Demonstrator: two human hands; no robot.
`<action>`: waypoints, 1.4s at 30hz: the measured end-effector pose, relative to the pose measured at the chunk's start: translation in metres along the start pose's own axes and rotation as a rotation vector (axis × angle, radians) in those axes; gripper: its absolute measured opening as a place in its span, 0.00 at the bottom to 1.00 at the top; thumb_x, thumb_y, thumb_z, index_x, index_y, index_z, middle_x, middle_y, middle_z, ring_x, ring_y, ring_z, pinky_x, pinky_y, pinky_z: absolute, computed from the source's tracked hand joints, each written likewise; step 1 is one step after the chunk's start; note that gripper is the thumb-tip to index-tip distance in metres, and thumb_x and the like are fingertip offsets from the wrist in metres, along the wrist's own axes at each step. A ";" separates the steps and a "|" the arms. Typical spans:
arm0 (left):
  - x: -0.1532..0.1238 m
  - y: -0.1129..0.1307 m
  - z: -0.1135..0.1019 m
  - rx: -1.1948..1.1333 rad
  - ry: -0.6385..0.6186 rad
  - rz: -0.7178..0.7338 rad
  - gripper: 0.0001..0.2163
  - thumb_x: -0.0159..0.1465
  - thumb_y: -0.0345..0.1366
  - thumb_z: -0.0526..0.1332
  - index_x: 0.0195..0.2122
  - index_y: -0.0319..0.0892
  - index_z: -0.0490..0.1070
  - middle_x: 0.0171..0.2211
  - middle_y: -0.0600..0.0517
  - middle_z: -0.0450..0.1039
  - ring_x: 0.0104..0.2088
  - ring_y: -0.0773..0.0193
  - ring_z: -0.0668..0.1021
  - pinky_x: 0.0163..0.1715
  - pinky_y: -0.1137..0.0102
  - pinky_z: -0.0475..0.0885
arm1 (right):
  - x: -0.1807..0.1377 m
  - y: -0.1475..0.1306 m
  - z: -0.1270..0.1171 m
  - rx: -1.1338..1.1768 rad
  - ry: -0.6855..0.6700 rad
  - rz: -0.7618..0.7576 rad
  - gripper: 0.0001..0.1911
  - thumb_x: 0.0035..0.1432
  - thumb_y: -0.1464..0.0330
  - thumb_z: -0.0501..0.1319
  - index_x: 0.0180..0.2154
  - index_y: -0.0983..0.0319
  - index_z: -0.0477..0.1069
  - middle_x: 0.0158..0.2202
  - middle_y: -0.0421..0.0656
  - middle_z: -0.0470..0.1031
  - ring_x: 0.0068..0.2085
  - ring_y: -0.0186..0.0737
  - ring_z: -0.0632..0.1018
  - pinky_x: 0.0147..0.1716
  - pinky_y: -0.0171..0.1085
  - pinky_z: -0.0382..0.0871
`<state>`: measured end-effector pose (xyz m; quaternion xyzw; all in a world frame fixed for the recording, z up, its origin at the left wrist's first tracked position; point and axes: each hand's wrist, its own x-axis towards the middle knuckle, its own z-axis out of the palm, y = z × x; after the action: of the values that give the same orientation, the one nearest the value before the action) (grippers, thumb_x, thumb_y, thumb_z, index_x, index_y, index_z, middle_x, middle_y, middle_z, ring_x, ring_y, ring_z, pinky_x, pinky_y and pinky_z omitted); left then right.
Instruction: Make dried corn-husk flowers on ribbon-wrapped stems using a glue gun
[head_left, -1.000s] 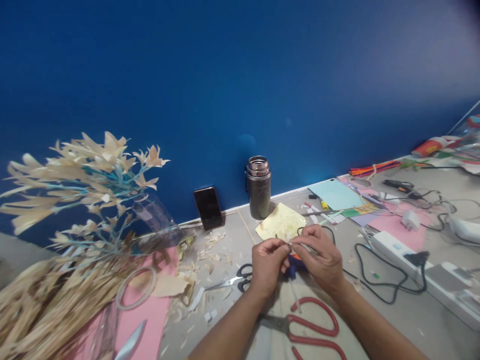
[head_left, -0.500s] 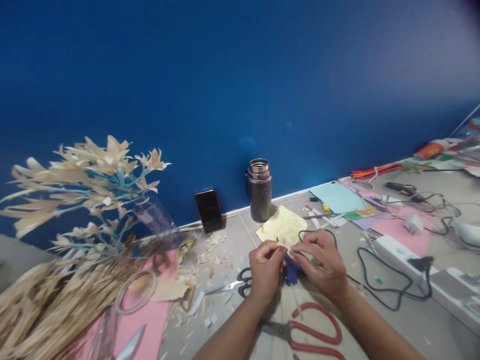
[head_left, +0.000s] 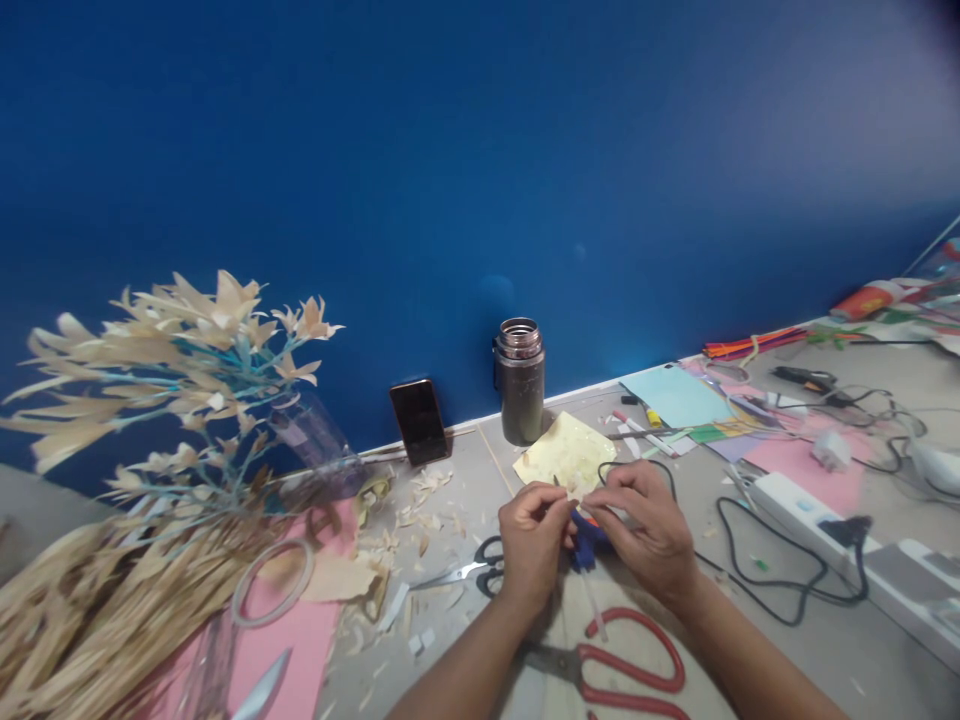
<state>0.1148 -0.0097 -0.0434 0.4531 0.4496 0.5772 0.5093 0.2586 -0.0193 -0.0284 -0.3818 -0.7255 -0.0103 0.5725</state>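
Note:
My left hand (head_left: 532, 545) is closed in a pinch, its fingertips on something tiny and pale that I cannot make out. Facing it, my right hand (head_left: 651, 535) pinches at the same spot with thumb and forefinger. Beneath both hands lies a blue glue gun (head_left: 583, 553), partly covered, with a clear glue stick (head_left: 596, 603) poking out of its back. Large scissors with red handles (head_left: 634, 650) rest between my forearms. Black-handled scissors (head_left: 461, 573) lie left of my left hand. Just beyond my fingers is a stained yellow sheet (head_left: 566, 450).
A dark steel flask (head_left: 522, 395) and a propped phone (head_left: 420, 422) stand by the blue wall. Dried-husk flowers (head_left: 225, 310) and husk strips (head_left: 90, 610) fill the left, beside a tape ring (head_left: 244, 600). A power strip (head_left: 795, 515) with black cables lies right.
Both hands stay in nearly the same place, fingertips still pinched together over the glue gun. The view has shifted very slightly.

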 end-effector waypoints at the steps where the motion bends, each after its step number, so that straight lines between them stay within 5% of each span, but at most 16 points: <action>1: 0.000 0.000 0.000 0.004 -0.001 0.018 0.04 0.54 0.31 0.64 0.23 0.39 0.76 0.23 0.55 0.70 0.17 0.70 0.71 0.17 0.75 0.66 | 0.000 0.000 0.000 0.004 -0.002 0.000 0.08 0.59 0.78 0.65 0.35 0.60 0.79 0.30 0.42 0.69 0.34 0.40 0.72 0.33 0.38 0.67; 12: -0.004 0.004 -0.004 0.200 -0.071 0.240 0.10 0.62 0.32 0.61 0.25 0.40 0.77 0.26 0.52 0.71 0.24 0.68 0.73 0.25 0.74 0.67 | 0.001 0.001 0.000 0.011 -0.007 0.013 0.07 0.60 0.77 0.64 0.35 0.60 0.78 0.30 0.42 0.70 0.34 0.39 0.72 0.32 0.38 0.68; 25: -0.003 0.003 -0.004 0.069 -0.071 0.129 0.12 0.60 0.33 0.62 0.19 0.40 0.74 0.24 0.53 0.68 0.23 0.66 0.72 0.24 0.72 0.68 | 0.002 -0.002 -0.001 0.028 0.031 0.038 0.07 0.59 0.76 0.65 0.38 0.59 0.77 0.31 0.43 0.72 0.35 0.42 0.74 0.34 0.40 0.69; 31: 0.003 0.001 -0.006 0.012 -0.032 0.137 0.07 0.58 0.33 0.63 0.23 0.40 0.77 0.34 0.51 0.70 0.25 0.69 0.69 0.24 0.73 0.64 | 0.003 -0.002 0.002 0.065 -0.035 0.211 0.05 0.62 0.73 0.62 0.33 0.60 0.74 0.31 0.42 0.74 0.31 0.38 0.73 0.30 0.36 0.68; 42: 0.001 0.006 -0.003 -0.013 -0.075 0.101 0.07 0.56 0.35 0.66 0.23 0.40 0.78 0.30 0.52 0.65 0.30 0.67 0.68 0.26 0.74 0.63 | -0.001 -0.002 0.007 0.321 -0.162 0.515 0.05 0.57 0.67 0.64 0.30 0.61 0.76 0.27 0.40 0.74 0.28 0.36 0.73 0.28 0.34 0.67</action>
<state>0.1104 -0.0097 -0.0381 0.4933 0.4030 0.5875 0.4991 0.2514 -0.0179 -0.0310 -0.4573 -0.6407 0.2802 0.5494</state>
